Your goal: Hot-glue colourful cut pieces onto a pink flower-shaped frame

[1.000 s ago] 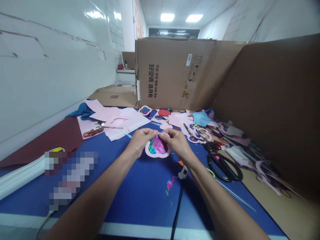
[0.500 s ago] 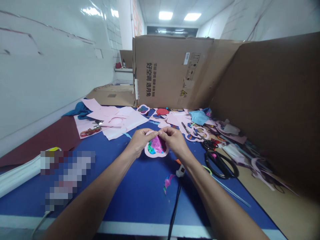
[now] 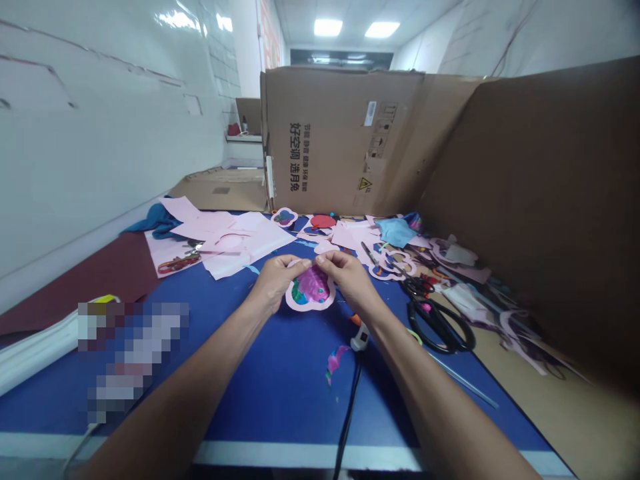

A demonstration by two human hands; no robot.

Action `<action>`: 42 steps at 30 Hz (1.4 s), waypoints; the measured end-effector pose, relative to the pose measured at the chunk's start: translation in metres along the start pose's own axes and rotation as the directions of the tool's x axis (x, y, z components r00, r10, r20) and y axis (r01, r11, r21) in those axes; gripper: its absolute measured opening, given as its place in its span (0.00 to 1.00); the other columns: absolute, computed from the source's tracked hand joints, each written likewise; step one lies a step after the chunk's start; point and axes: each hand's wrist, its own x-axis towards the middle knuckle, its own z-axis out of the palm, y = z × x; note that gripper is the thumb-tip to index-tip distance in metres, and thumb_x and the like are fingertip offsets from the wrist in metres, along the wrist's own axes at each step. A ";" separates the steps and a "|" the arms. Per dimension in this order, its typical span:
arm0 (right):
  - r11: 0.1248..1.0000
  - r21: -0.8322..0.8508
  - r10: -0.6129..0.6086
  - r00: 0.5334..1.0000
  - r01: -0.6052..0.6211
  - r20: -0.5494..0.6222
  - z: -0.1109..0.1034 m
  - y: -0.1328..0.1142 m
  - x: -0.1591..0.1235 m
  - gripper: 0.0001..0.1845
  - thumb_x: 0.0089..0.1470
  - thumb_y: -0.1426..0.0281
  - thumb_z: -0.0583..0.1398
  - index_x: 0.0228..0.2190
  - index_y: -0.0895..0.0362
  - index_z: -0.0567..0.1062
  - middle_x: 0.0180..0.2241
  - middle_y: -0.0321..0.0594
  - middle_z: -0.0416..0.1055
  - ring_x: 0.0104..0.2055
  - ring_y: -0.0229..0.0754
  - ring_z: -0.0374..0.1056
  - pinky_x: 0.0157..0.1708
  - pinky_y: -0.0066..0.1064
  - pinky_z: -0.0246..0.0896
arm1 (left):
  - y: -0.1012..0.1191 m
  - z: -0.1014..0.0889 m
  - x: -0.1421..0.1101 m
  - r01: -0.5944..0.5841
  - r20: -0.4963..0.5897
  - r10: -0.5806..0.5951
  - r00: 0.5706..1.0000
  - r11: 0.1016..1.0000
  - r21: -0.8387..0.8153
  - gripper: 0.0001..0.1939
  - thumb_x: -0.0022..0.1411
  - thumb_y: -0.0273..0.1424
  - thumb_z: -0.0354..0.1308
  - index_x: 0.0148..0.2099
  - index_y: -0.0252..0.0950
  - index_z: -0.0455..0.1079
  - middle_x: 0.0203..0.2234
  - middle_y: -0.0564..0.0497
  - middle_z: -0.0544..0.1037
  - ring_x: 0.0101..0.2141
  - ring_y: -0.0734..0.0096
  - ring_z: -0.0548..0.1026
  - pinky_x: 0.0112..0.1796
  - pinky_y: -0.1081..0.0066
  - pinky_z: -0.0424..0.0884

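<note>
Left hand [image 3: 274, 281] and right hand [image 3: 349, 275] both clamp one scalloped cutout [image 3: 313, 287] (one colourful scrap [image 3: 335, 361] nearby).

The top rim of the flower-shaped piece [image 3: 311, 285] is hidden under the fingertips of the left hand [image 3: 274, 280] and right hand [image 3: 347, 273]. Left of the left hand, pixelation blurs a long object [image 3: 140, 360]; farther left, a white case [image 3: 40, 350] runs off the edge. Below the right hand, its forearm partly covers a white-and-orange tool [image 3: 359, 339], whose black cord [image 3: 345, 420] leaves at the bottom.
</note>
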 end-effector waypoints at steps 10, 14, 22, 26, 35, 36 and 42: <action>0.997 0.069 0.023 0.997 -0.018 -0.079 0.000 0.002 0.003 0.30 0.42 0.41 0.77 0.29 0.55 0.82 0.26 0.35 0.75 0.26 0.38 0.63 0.27 0.32 0.58 | -0.002 -0.005 0.004 -0.016 0.001 0.016 1.000 0.998 -0.057 0.29 0.38 0.52 0.85 0.27 0.34 0.79 0.24 0.50 0.81 0.26 0.71 0.74 0.31 0.69 0.70; 0.999 0.026 -0.018 0.994 0.021 -0.103 -0.003 0.003 0.004 0.30 0.44 0.41 0.76 0.24 0.55 0.80 0.22 0.34 0.73 0.25 0.37 0.61 0.28 0.31 0.56 | 0.001 -0.006 0.005 -0.045 -0.037 0.042 0.998 0.997 -0.070 0.30 0.38 0.54 0.84 0.26 0.35 0.78 0.23 0.51 0.80 0.24 0.72 0.72 0.29 0.69 0.68; 0.999 0.016 -0.047 0.989 0.049 -0.139 -0.008 0.001 0.006 0.32 0.46 0.38 0.73 0.24 0.54 0.77 0.21 0.34 0.70 0.24 0.38 0.59 0.27 0.32 0.56 | 0.002 -0.007 0.004 -0.061 -0.047 0.062 0.997 0.998 0.021 0.31 0.37 0.56 0.84 0.25 0.36 0.77 0.22 0.52 0.79 0.24 0.72 0.71 0.29 0.70 0.67; 0.997 -0.049 -0.059 0.990 0.053 -0.128 -0.009 0.002 0.006 0.31 0.48 0.38 0.72 0.23 0.54 0.77 0.21 0.34 0.69 0.25 0.38 0.59 0.28 0.32 0.54 | 0.003 -0.007 0.006 -0.091 -0.072 0.086 0.994 0.993 -0.069 0.30 0.36 0.54 0.85 0.26 0.36 0.78 0.23 0.51 0.81 0.25 0.70 0.74 0.31 0.69 0.71; 0.996 -0.054 -0.085 0.977 0.076 -0.196 -0.009 0.003 0.007 0.31 0.48 0.39 0.72 0.22 0.53 0.76 0.20 0.33 0.67 0.24 0.38 0.58 0.28 0.32 0.52 | -0.001 -0.007 0.006 -0.071 -0.056 0.069 0.996 0.997 -0.041 0.29 0.40 0.55 0.84 0.25 0.36 0.77 0.22 0.52 0.79 0.25 0.70 0.74 0.32 0.69 0.72; 0.996 -0.054 -0.084 0.978 0.075 -0.189 -0.009 0.002 0.007 0.30 0.49 0.39 0.71 0.22 0.53 0.76 0.20 0.33 0.67 0.24 0.38 0.58 0.28 0.32 0.53 | 0.000 -0.007 0.005 -0.070 -0.056 0.067 0.996 0.996 -0.049 0.29 0.40 0.54 0.84 0.25 0.36 0.77 0.22 0.52 0.79 0.25 0.70 0.74 0.31 0.69 0.72; 0.990 -0.082 -0.122 0.983 0.111 -0.137 -0.007 0.000 0.005 0.28 0.51 0.42 0.71 0.23 0.54 0.78 0.22 0.35 0.71 0.26 0.39 0.62 0.29 0.33 0.56 | 0.009 -0.003 0.001 -0.088 -0.015 0.087 0.996 0.990 -0.113 0.32 0.40 0.51 0.85 0.41 0.35 0.85 0.34 0.47 0.87 0.32 0.64 0.81 0.39 0.65 0.78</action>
